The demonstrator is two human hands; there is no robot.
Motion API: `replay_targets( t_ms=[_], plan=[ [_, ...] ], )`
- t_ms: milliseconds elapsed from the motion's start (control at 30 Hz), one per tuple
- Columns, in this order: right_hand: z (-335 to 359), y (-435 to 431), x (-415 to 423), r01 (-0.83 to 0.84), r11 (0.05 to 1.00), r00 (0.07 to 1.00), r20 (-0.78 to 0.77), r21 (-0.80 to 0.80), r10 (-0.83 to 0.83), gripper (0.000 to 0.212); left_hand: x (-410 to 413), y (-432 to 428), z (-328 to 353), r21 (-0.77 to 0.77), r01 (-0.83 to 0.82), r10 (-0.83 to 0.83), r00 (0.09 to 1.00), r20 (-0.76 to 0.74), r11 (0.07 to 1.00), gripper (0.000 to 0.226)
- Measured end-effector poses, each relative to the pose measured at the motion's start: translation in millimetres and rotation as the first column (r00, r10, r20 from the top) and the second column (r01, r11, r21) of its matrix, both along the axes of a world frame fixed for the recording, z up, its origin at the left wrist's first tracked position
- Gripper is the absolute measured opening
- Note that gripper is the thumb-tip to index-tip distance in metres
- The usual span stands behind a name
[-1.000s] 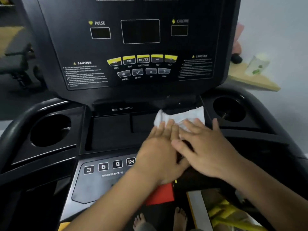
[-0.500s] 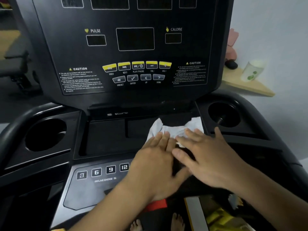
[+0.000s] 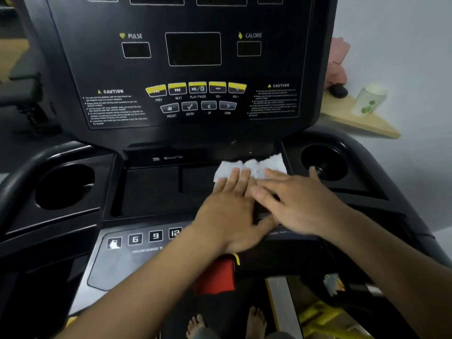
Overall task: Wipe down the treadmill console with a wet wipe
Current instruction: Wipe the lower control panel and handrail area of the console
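Bunched tighter than before, crumpled white wet wipe [image 3: 254,166] lay at 1 o'clock of black treadmill console [image 3: 151,189] tray; left hand [image 3: 227,216] and right hand [image 3: 300,204] pressed it, fingers straight, ungripped.

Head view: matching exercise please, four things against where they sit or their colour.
Things:
1. wet wipe
2. PLAY/PAUSE button
3. white cup
4. left cup holder

Places or colours:
A. on the wooden shelf, far right
B. left end of the console
C. pressed under left hand and right hand
D. yellow-topped, centre of its row

Pairs: 1-C, 2-D, 3-A, 4-B
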State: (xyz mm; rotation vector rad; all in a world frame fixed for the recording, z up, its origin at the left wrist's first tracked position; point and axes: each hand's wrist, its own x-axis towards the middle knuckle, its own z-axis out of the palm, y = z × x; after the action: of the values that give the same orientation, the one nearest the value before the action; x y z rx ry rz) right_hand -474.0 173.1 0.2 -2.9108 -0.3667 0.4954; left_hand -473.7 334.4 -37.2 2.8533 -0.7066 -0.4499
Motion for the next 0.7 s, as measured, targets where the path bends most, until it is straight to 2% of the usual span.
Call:
replay_targets(
  t_ms=[67,200,267,333,500,600,700],
  plan=[
    [-2.3,1.1,15.6,0.012,1.0,1.0,-0.009,0.013,-0.012,0.074,12.8,-9.5,-0.2,-0.003,-0.016,0.016,1.0,-0.007,1.0,0.092],
    [-1.1,-5.3,-20.5,-0.061,0.996,0.997,0.046,-0.073,0.064,0.09,-20.2,1.4,14.9,-0.026,0.07,-0.069,0.997,0.019,0.997,0.089],
    [-4.6,-12.8,-47.9,-0.049,0.995,0.998,0.027,-0.083,0.051,0.095,-38.0,9.3,14.6,-0.033,0.066,-0.065,0.997,0.044,0.997,0.093],
    [-10.7,-17.0,-43.1,-0.012,0.999,0.999,0.029,-0.05,0.013,0.099,-26.8,4.3,10.5,-0.043,0.058,-0.056,0.997,0.05,0.997,0.094],
    [-13.5,-15.0,7.4,0.042,0.997,0.998,0.053,0.072,-0.045,0.082,8.8,-24.9,10.7,-0.049,0.102,-0.102,0.995,0.0,0.994,0.094],
    [-13.6,-26.5,-27.0,-0.035,0.999,0.997,0.068,0.042,0.032,0.092,-17.3,-9.5,16.3,-0.044,0.128,-0.129,0.992,-0.01,0.991,0.094],
    [-17.8,-31.2,-57.0,0.008,0.998,0.998,0.062,0.058,-0.012,0.097,-33.8,7.9,17.0,-0.023,0.113,-0.112,0.992,0.052,0.993,0.093]
  ],
)
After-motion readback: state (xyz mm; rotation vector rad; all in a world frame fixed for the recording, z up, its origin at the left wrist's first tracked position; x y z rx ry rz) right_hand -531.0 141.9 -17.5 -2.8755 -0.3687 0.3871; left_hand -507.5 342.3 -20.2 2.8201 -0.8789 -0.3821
